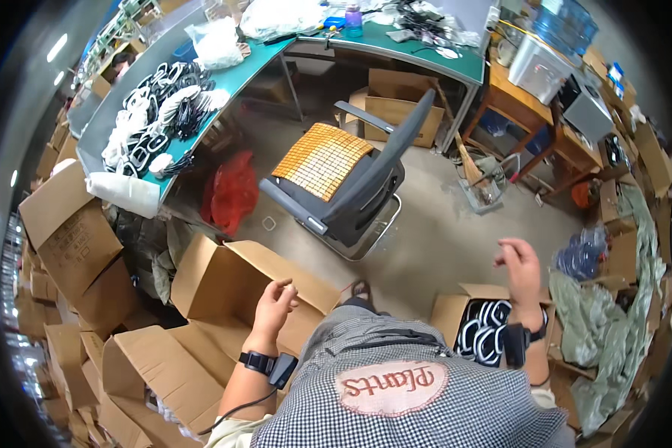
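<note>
Cartons flank the person on both sides. The left hand [278, 302] hangs in front of the large carton [200, 285], its grip slack, fingers curled around nothing; the right hand [520, 269] is raised just beyond the smaller carton [446, 310], its grip equally loose and bare. Inside that smaller carton lie black-and-white looped pieces [487, 332], partly hidden by the right forearm. Those pieces look light and fairly stiff, probably smooth enough to slide over one another, so the side of a single loop seems the surest hold. The large carton should be light for its size; its flaps would likely bend, making a wall edge firmer to take. Ahead stand a chair [343, 200] and a green desk [248, 75] bearing a heap of similar loops [153, 112].
</note>
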`<state>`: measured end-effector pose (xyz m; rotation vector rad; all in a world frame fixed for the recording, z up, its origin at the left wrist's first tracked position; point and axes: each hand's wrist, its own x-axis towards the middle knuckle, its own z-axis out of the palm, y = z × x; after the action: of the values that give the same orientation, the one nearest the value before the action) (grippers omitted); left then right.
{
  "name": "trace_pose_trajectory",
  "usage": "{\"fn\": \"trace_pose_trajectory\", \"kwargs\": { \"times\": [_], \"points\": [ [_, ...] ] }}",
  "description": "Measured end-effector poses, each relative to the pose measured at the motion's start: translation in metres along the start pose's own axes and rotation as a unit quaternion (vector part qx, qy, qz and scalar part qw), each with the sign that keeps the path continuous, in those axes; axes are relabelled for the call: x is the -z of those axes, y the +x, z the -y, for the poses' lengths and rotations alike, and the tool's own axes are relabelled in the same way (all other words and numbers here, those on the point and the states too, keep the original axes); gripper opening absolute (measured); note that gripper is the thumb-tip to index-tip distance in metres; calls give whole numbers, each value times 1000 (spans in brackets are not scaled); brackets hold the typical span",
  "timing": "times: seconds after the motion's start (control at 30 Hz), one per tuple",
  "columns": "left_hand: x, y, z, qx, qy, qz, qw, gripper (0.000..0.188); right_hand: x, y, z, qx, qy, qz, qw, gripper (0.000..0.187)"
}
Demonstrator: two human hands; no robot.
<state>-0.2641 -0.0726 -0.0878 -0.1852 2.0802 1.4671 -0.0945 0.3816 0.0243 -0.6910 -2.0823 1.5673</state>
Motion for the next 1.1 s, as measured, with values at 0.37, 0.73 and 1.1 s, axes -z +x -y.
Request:
{"fn": "trace_pose_trajectory", "kwargs": {
  "times": [0.37, 0.73, 1.1],
  "points": [
    [-87, 194, -66, 218, -520, 168, 809, 91, -243, 282, -26, -325, 273, 24, 905, 47],
    [-137, 259, -126, 239, -614, 28, 752, 42, -250, 419, -18, -298, 280, 148, 901, 36],
    [-122, 393, -246, 140, -692, 40, 707, 36, -311, 619, 51, -307, 237, 235, 891, 40]
  ]
}}
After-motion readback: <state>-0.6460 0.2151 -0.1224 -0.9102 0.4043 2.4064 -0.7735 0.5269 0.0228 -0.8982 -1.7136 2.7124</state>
